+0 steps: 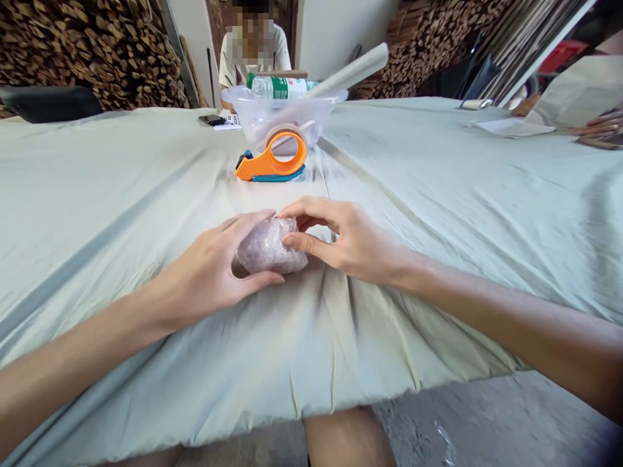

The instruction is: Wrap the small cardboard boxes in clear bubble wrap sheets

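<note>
A cloth-covered surface (121, 194) carries a clear bowl (272, 113) and an orange tape dispenser (270, 162) farther back, while nearer the edge the left hand (214, 272) and right hand (348, 243) both clasp a small bubble-wrapped bundle (270, 250) resting on the cloth.

At the centre of the frame I see a pale pinkish-white bubble-wrapped bundle (270, 248), its surface dimpled with small bubbles. The cloth (121, 194) beneath it is a plain, pale grey-green. Just above centre sits a tape dispenser (270, 162), bright orange with a blue underside and a black tip. Behind it the bowl (257, 120) is clear plastic, holding a bottle (277, 86) with a green label and cap. A black phone (211, 119) lies to its left.
</note>
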### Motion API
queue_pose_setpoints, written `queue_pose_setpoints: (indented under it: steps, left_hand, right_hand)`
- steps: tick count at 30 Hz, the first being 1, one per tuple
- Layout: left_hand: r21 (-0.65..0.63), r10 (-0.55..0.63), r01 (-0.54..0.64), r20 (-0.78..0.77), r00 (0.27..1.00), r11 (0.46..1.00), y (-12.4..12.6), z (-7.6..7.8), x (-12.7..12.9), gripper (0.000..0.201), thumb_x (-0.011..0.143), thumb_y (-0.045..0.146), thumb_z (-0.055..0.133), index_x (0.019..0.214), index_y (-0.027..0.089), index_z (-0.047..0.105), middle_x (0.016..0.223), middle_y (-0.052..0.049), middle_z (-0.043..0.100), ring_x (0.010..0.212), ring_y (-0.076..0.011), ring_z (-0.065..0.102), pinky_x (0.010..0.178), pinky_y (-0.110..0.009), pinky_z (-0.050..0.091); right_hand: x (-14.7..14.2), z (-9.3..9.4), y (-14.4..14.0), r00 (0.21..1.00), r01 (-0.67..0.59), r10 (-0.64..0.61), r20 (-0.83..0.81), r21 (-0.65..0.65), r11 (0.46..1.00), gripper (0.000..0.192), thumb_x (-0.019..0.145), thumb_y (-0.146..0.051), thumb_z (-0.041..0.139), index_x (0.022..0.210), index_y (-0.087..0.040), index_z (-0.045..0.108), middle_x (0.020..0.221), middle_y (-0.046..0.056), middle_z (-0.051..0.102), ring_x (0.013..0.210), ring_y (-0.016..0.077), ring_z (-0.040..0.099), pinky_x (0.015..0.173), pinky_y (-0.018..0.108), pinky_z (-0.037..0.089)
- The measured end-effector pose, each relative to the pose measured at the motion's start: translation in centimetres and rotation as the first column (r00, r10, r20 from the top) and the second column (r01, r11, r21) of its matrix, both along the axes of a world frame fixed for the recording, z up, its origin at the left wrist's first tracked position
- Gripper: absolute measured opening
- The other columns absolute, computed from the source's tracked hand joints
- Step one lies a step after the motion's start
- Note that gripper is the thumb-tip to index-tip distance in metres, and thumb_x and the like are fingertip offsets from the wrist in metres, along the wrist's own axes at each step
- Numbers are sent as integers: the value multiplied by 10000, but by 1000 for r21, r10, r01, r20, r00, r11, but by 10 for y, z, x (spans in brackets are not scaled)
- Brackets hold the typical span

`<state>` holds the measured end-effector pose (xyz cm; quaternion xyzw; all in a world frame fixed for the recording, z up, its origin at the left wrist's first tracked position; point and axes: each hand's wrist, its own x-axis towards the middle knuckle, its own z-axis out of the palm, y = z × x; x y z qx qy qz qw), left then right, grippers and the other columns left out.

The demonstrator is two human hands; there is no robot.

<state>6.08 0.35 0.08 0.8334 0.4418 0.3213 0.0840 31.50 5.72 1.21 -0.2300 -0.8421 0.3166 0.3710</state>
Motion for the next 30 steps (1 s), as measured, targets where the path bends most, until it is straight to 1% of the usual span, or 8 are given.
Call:
queue_pose_setpoints:
  steps: [2, 6, 11, 14, 21, 25, 27, 30]
  left_hand:
    - [1, -13, 13, -13, 1000, 1000, 0, 0, 1, 701, 901, 524, 887, 1505, 273, 634, 1472, -88, 760, 1268, -304, 780, 1055, -417, 646]
    - [40, 12, -12, 8, 1000, 999, -2, -1, 4, 599, 885, 437, 927, 1384, 257, 648, 1324, -64, 798, 1137, -265, 804, 947, -365, 672]
    - [348, -18, 53, -105, 994, 936, -4, -4, 2, 446, 1002, 225, 786, 1390, 256, 568, 1273, -75, 748, 1169, -255, 761, 1011, -384, 659]
    - [423, -15, 86, -168, 986, 902, -3, -2, 0, 443, 1039, 157, 699, 1433, 270, 532, 1338, -102, 711, 1236, -273, 732, 1057, -416, 651]
    - [262, -155, 172, -84, 984, 950, -3, 9, -2, 373, 1082, 440, 699, 1368, 212, 625, 1286, -123, 707, 1217, -258, 725, 1069, -408, 645]
    - [170, -131, 123, 41, 990, 978, -1, 9, -2, 235, 1045, 321, 745, 1268, 257, 711, 1433, -111, 689, 1407, -258, 676, 1190, -433, 601]
    - [31, -134, 131, 116, 984, 991, 0, 8, -1, 236, 1029, 361, 771, 1246, 285, 721, 1512, -95, 686, 1459, -272, 670, 1185, -440, 617]
    - [-108, -138, 166, 223, 965, 980, 1, 4, 0, 302, 1015, 459, 793, 1256, 297, 710, 1461, -79, 748, 1299, -258, 773, 1026, -387, 690]
  right_hand:
    - [2, 2, 2, 999, 4, -4, 48, -4, 1000, 382, 1033, -541, 786, 1191, -193, 775, 1184, 67, 799, 1007, 225, 739, 982, 406, 621]
    - [6, 6, 5, 994, -39, 46, 102, -66, 997, 412, 1046, -544, 753, 1251, -187, 743, 1255, 78, 781, 1035, 226, 734, 930, 392, 616]
    - [6, 5, 6, 989, -147, 147, 13, 13, 989, 314, 1042, -442, 774, 1294, -269, 700, 1377, 58, 726, 1354, 267, 679, 1170, 455, 576]
    - [3, 0, 4, 990, -142, 142, -10, 26, 990, 314, 1012, -305, 783, 1296, -284, 650, 1352, 56, 712, 1325, 247, 704, 1154, 439, 613]
    - [5, -4, 5, 987, -157, 146, 64, 259, 953, 337, 938, -141, 735, 1231, -279, 639, 1271, 61, 702, 1248, 237, 700, 1100, 428, 605]
    - [10, 7, 11, 981, -180, 179, -69, -2, 984, 242, 1056, -412, 743, 1265, -290, 720, 1307, 46, 734, 1270, 236, 703, 1113, 420, 570]
    - [14, 14, 19, 958, -143, 101, -268, -141, 980, 317, 1081, -539, 702, 1300, -311, 733, 1389, 36, 739, 1331, 244, 698, 1139, 417, 557]
    - [25, 25, 38, 872, -49, -88, -481, -267, 962, 411, 1045, -609, 672, 1330, -314, 689, 1520, 39, 701, 1408, 264, 684, 1203, 427, 546]
